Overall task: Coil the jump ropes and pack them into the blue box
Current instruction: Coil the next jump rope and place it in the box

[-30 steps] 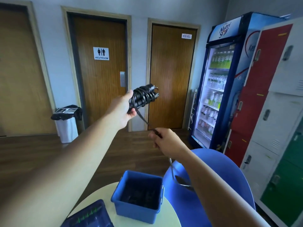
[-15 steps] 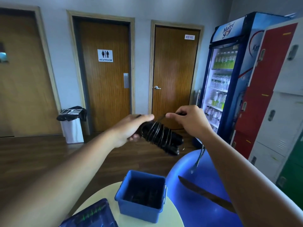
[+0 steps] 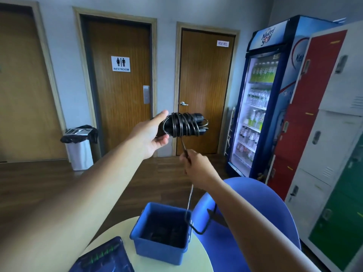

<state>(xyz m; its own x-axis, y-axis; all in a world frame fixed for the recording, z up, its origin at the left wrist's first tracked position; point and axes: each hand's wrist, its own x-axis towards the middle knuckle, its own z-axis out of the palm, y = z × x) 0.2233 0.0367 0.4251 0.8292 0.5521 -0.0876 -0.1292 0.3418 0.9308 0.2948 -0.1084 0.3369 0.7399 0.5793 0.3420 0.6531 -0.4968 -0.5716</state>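
Head camera, the rope bundle: The left hand (image 3: 152, 134) holds the two black handles (image 3: 188, 124) side by side, out in front and up high. The rope (image 3: 177, 125) is wound round them in many loops.
Head camera, which way it lies: The handles lie almost flat, with their long way going left to right. The free ends point to the right, away from the left palm.
Head camera, the loose rope: One strand drops from the underside of the bundle down to the right hand (image 3: 196, 167). Below that hand the rope hangs on, makes a low bend beside the blue box (image 3: 157, 250), and goes up behind the right arm.
Head camera, left grip: Fingers and thumb are closed round the near end of the handles. The arm is stretched out long.
Head camera, right grip: The fingers look pinched shut on the strand, just below the bundle. The elbow is bent, and this hand is the nearer one to the loose rope.
Head camera, the box: It sits open on the round table (image 3: 198, 258), low down and well apart from the bundle, with dark things inside. Its lid (image 3: 102, 256) lies beside it. A blue chair (image 3: 255, 209) stands just past it.
Next move, my guess: The right hand must carry the strand up and over the handles for one more loop. Some rope is not yet wound.
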